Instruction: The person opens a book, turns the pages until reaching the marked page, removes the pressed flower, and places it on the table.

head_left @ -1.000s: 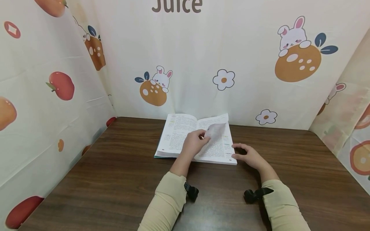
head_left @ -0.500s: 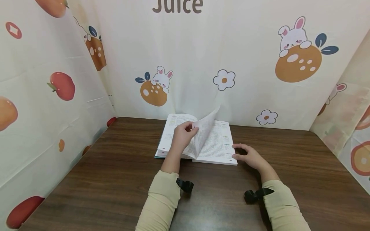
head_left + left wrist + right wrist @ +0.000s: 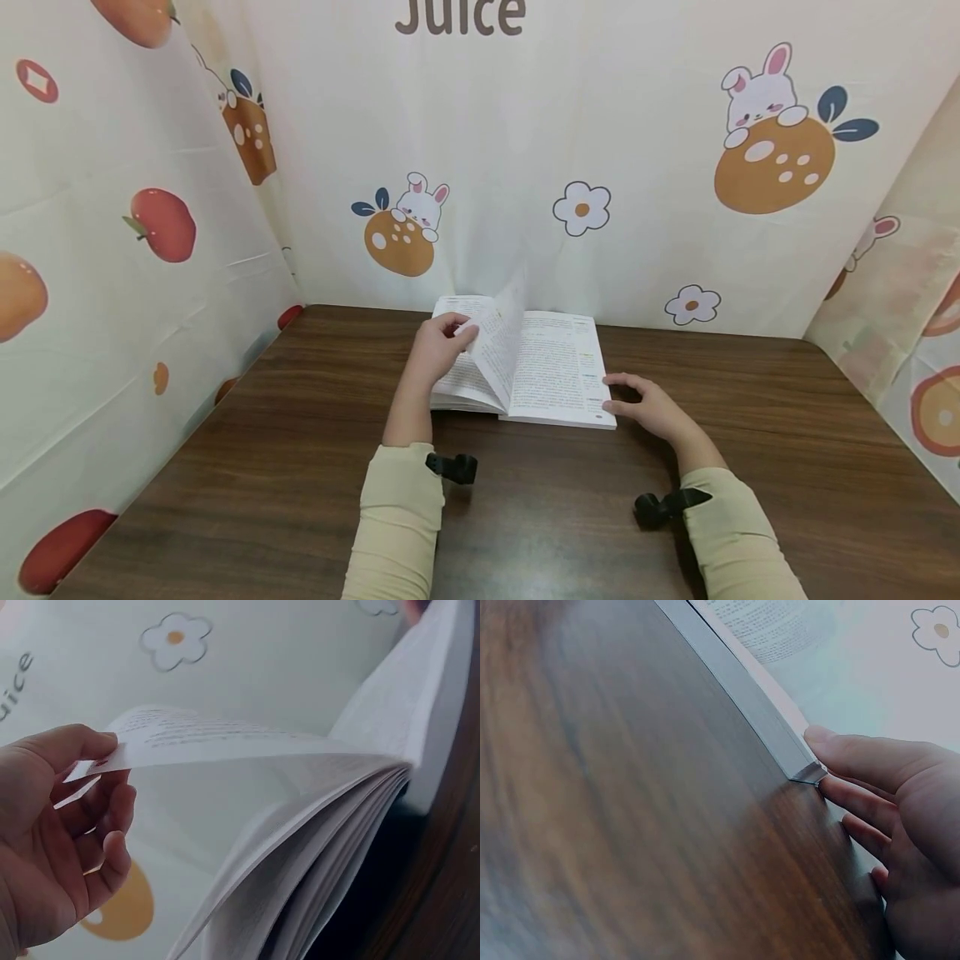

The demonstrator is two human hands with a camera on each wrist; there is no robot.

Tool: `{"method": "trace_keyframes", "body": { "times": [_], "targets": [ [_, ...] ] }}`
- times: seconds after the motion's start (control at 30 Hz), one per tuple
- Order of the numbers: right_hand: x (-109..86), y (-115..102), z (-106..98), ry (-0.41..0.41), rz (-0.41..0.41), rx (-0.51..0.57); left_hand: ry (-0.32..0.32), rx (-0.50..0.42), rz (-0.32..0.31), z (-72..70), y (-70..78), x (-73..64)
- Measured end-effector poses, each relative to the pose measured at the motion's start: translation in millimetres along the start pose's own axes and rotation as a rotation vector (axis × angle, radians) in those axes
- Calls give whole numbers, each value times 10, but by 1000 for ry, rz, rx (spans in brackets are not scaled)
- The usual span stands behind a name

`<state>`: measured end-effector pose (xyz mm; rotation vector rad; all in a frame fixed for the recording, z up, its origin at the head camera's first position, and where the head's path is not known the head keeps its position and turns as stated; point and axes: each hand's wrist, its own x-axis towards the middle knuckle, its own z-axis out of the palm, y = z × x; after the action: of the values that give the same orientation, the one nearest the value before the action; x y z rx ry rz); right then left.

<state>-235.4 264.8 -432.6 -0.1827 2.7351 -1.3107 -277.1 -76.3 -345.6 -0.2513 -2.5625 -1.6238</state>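
1. The open book point(image 3: 557, 367) lies on the worktop point(image 3: 292, 467), its far edge near the printed cloth point(image 3: 487, 108).
2. The left hand point(image 3: 438, 346) pinches a page point(image 3: 501, 337) between thumb and fingers, holding it raised over the book's left side.
3. The right hand point(image 3: 654, 407), thumb and fingers apart, touches the book's right edge near its lower corner.
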Motion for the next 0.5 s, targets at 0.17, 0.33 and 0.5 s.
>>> {"method": "trace_keyframes", "body": {
  "times": [0.17,0.33,0.5],
  "targets": [
    [-8,-11,-1,-3,8,-1,-2,14,-82,-149,-84,-8],
    [-5,-9,1,-4,7,-13,-2,71,-157,-273,-198,-12],
    [0,-3,1,-4,5,-15,-15,119,-222,-398,-319,-35]
  ]
}}
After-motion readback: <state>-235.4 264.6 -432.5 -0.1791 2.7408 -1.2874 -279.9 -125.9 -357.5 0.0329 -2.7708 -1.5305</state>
